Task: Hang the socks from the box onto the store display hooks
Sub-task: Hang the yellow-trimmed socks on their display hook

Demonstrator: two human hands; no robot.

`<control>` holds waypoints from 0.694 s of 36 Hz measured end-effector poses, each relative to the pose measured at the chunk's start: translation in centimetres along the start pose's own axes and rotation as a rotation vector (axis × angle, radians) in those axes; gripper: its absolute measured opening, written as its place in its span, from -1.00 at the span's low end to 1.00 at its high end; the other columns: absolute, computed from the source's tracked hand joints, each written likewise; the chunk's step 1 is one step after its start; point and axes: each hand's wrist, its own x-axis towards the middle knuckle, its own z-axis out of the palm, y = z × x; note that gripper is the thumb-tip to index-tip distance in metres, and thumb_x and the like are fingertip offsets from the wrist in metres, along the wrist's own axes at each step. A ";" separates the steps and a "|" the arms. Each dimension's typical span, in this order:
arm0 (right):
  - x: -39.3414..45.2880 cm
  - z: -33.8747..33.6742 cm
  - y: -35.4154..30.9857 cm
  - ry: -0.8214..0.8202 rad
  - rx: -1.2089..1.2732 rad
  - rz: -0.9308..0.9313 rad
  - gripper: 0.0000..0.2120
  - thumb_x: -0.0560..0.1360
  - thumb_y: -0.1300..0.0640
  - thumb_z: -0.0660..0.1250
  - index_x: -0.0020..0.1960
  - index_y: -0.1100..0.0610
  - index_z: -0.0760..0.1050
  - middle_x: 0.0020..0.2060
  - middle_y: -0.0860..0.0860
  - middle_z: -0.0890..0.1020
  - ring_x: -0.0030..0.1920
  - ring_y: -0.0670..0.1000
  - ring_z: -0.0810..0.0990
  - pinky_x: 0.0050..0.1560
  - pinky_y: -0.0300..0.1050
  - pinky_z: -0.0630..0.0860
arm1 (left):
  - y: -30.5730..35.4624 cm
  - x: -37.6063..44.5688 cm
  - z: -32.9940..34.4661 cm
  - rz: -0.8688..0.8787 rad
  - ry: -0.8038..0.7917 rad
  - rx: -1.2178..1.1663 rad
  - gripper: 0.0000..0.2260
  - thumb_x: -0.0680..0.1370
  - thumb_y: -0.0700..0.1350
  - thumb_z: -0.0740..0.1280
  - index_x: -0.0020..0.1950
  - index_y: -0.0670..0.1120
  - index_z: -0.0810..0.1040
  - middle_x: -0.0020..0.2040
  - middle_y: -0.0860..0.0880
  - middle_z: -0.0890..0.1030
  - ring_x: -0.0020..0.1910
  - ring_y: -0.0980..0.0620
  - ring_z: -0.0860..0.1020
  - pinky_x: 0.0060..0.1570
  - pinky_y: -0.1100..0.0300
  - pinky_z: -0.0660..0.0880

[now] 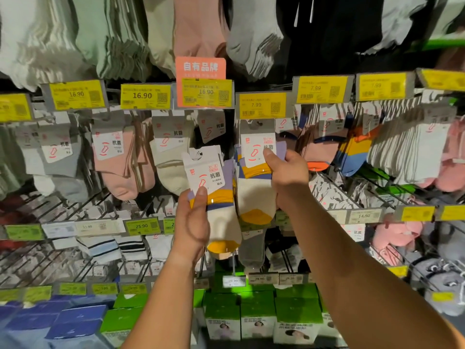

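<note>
the left hand [192,220] grips a carded sock pair [216,195] just below the hooks, thumb on its label. the right hand [289,177] pinches the hanging sock bundle [254,187] under the 7.99 price tag [263,105].

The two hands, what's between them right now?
In the head view, only socks: the pack gripped by the left hand, its card tilted, and the cream, yellow and purple pairs hanging on the hook that the right hand holds.
</note>
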 end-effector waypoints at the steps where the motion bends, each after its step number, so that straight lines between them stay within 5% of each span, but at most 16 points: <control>1: 0.5 0.3 0.1 -0.002 -0.029 0.018 -0.57 0.55 0.03 0.40 -0.25 0.31 0.31 -0.35 0.12 0.28 -0.29 0.01 0.24 -0.23 -0.08 0.20 | 0.0 0.0 -0.1 0.005 0.003 0.004 -0.45 0.50 0.23 0.30 0.35 -0.12 0.47 0.20 -0.10 0.66 0.20 -0.10 0.61 0.33 -0.13 0.47; 6: 3.0 1.5 0.4 0.014 -0.120 0.040 -0.61 0.54 0.00 0.40 -0.30 0.13 0.29 -0.40 -0.01 0.27 -0.31 0.02 0.25 -0.22 -0.07 0.24 | 0.0 0.0 -0.3 0.033 -0.018 0.050 -0.65 0.65 0.09 0.29 0.28 -0.14 0.48 0.14 -0.05 0.66 0.14 0.01 0.61 0.20 0.12 0.49; 10: 4.1 2.0 0.9 0.047 -0.100 0.069 -0.71 0.53 0.00 0.42 -0.06 0.24 0.50 -0.28 0.03 0.44 -0.20 0.04 0.40 -0.11 -0.06 0.36 | -0.1 0.1 -0.5 0.044 -0.025 0.077 -0.86 0.69 -0.03 0.23 0.15 -0.08 0.49 0.03 0.06 0.65 -0.01 0.16 0.59 -0.01 0.40 0.48; 16: 3.9 2.0 0.9 0.088 -0.177 0.036 -0.73 0.53 -0.01 0.42 -0.07 0.12 0.37 -0.18 0.02 0.44 -0.11 0.06 0.41 -0.03 -0.06 0.38 | 0.0 -0.1 -0.5 0.074 -0.031 0.101 -0.80 0.67 0.07 0.28 0.15 -0.03 0.53 0.10 0.01 0.68 0.13 0.07 0.63 0.16 0.16 0.50; 18: 2.4 1.6 0.5 0.204 -0.304 -0.110 -0.73 0.52 0.02 0.42 0.04 0.14 0.39 -0.03 0.06 0.43 -0.01 0.10 0.44 0.07 -0.01 0.42 | 0.0 -0.2 -0.4 0.076 -0.035 0.076 -0.63 0.58 0.18 0.30 0.22 -0.05 0.55 0.14 -0.02 0.69 0.19 0.00 0.63 0.25 0.02 0.50; 20: -0.4 1.5 1.0 0.243 -0.224 -0.288 -0.86 0.52 0.12 0.40 -0.04 0.10 0.44 -0.13 0.04 0.47 -0.13 0.01 0.49 -0.04 -0.05 0.49 | 0.0 0.0 -0.2 0.059 -0.052 0.053 -0.66 0.57 0.17 0.32 0.20 -0.03 0.56 0.12 0.00 0.71 0.18 -0.01 0.64 0.26 -0.02 0.50; 22: -4.1 1.8 1.6 0.065 -0.201 -0.241 -0.78 0.53 0.12 0.38 -0.22 -0.02 0.39 -0.30 -0.04 0.46 -0.31 -0.23 0.44 -0.19 -0.35 0.41 | 0.0 0.0 0.2 0.035 -0.056 0.028 -0.85 0.64 0.02 0.33 0.14 -0.02 0.55 0.05 0.06 0.73 0.12 0.08 0.66 0.19 0.05 0.50; 25: -7.7 2.5 3.7 -0.121 -0.223 -0.100 -0.69 0.50 -0.01 0.43 -0.17 0.16 0.38 -0.34 -0.01 0.38 -0.39 -0.14 0.34 -0.33 -0.35 0.31 | 0.3 -0.4 0.8 0.004 -0.080 -0.018 -0.86 0.59 -0.06 0.41 0.07 -0.07 0.50 0.02 -0.03 0.71 0.08 0.03 0.66 0.20 -0.03 0.54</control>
